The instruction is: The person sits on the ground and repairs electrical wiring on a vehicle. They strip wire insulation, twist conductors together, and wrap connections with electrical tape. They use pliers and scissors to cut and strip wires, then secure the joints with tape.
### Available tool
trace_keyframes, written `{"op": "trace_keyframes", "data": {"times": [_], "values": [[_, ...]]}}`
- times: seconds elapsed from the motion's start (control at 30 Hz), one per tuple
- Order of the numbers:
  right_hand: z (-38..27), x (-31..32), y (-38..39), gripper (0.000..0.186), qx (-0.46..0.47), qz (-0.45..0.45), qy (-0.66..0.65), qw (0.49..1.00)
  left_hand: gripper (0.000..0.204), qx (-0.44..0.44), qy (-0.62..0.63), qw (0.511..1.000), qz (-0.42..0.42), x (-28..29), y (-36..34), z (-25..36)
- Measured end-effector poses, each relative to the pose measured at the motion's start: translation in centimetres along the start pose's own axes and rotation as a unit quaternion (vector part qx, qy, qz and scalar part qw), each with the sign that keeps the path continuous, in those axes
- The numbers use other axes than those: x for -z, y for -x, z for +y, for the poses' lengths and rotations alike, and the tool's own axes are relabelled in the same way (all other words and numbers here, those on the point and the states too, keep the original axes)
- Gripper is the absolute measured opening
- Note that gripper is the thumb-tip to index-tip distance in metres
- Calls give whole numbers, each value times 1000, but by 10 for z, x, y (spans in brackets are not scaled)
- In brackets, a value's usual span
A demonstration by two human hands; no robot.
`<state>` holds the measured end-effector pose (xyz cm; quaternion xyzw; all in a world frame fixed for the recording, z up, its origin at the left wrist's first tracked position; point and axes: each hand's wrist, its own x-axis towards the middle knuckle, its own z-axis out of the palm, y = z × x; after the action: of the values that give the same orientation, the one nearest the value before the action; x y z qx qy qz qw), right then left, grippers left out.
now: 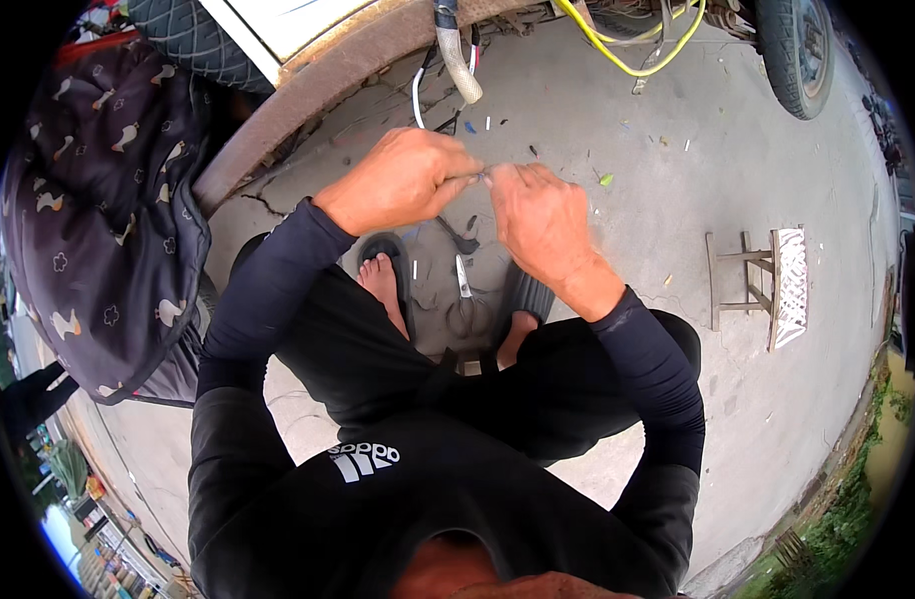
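My left hand [403, 182] and my right hand [549, 222] meet at the fingertips, both closed in a pinch. Between them shows a short bit of a thin dark strand [484, 175] that looks like wire; the fingers hide most of it. Slight blur covers the right fingers. Just beyond the hands, a thick sheathed cable [457, 65] hangs from a rusty vehicle edge, with a white wire [417, 98] beside it. Below the hands, scissors [463, 285] lie on the concrete between my feet, near a black piece [464, 240] of unclear kind.
A rusty curved frame [348, 65] borders the work at upper left, beside a dark padded cover [108, 220] with bird prints. Yellow cable [642, 70] loops down at upper right near a wheel [795, 55]. A small stool [789, 290] is at right. Scraps dot the concrete.
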<state>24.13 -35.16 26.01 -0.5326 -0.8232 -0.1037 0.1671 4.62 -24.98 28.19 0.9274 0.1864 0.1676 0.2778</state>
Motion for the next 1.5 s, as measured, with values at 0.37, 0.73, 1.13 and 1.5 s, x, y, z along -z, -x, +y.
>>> {"op": "trace_keyframes", "data": {"times": [0.37,0.73,1.13,1.5], "values": [[20,-22,36,16,-1,-42,81,996,12,-18,-67,997,-45,-52,-24,-16],[34,-19,36,31,-432,-237,-706,509,20,-45,-79,995,-29,-63,-12,-18],[8,-43,37,23,-324,-140,-473,807,23,-72,-83,994,-9,-51,5,-31],[-1,-49,33,35,-85,-6,-84,993,23,-84,-97,992,2,-53,21,-44]]}}
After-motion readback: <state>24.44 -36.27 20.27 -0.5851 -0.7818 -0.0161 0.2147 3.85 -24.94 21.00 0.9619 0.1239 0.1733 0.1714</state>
